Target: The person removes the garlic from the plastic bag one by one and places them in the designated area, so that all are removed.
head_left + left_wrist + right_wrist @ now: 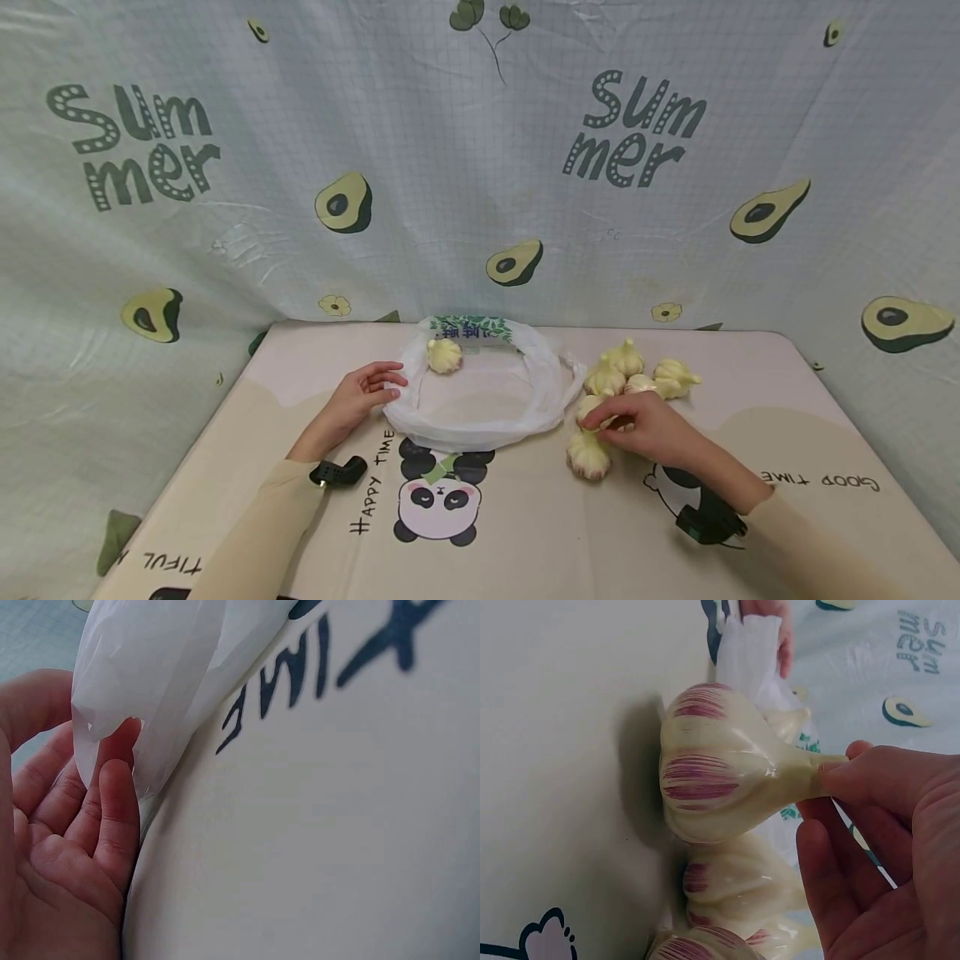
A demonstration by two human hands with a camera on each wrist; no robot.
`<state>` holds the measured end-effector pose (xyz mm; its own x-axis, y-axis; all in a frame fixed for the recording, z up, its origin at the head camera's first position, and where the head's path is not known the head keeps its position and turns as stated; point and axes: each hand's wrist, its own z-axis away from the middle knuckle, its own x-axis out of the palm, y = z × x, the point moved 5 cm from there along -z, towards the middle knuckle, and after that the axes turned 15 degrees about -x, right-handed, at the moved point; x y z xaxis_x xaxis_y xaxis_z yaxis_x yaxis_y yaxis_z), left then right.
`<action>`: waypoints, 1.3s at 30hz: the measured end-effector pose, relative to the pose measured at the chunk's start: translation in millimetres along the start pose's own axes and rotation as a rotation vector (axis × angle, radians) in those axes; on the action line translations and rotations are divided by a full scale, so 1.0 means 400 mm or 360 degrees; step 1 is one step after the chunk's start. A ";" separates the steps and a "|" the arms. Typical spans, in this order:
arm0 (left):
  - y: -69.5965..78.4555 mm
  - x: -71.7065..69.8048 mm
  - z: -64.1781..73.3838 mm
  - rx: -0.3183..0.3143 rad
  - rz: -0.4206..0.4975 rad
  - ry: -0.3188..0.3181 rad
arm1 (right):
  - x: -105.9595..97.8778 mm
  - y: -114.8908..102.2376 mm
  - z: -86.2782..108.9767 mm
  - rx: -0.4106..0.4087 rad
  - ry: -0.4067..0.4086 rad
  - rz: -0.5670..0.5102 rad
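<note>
My right hand (pixel 637 422) pinches a garlic bulb (pixel 716 769) by its stem, between thumb and fingertips. That bulb is pale with purple streaks, and its root end points down at the table. At the left rim of a white plastic bag (pixel 468 437) is my left hand (pixel 365 392), with the bag's edge between its thumb and fingers (pixel 116 817). The bag lies with its mouth spread wide in a ring. One garlic bulb (pixel 445 356) sits inside the bag's opening at the back left. Several more garlic bulbs (pixel 626 358) lie grouped beyond my right hand, partly hidden by it.
The table (pixel 525 542) wears a cream cover with a printed panda (pixel 438 504) in front of the bag. A hanging sheet (pixel 435 150) with avocado prints stands behind the table's back edge. Dark cameras are strapped on both wrists.
</note>
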<state>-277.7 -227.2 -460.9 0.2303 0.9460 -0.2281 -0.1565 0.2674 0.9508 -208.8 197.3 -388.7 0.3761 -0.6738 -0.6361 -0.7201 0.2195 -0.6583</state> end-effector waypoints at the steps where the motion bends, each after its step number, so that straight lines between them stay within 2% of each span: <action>1: 0.000 0.000 0.000 -0.0001 0.0000 0.0000 | 0.000 -0.002 0.000 -0.0004 -0.0006 -0.0003; 11: 0.001 0.001 0.002 -0.0002 0.0030 -0.0012 | 0.008 -0.010 0.007 -0.0048 -0.0027 -0.0005; 20: 0.004 0.000 0.002 -0.0002 -0.0002 -0.0003 | 0.007 -0.014 0.009 -0.0073 -0.0042 0.0036; 33: 0.002 -0.002 0.001 -0.0002 -0.0002 -0.0004 | 0.003 -0.012 0.008 -0.0081 -0.0068 0.0004; 39: -0.001 -0.002 0.003 -0.0010 -0.0012 0.0007 | 0.002 -0.008 0.002 -0.0125 -0.0065 0.0011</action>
<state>-276.6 -228.3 -460.9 0.2275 0.9447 -0.2360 -0.1611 0.2755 0.9477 -205.6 196.7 -387.2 0.3929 -0.6429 -0.6575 -0.7656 0.1673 -0.6212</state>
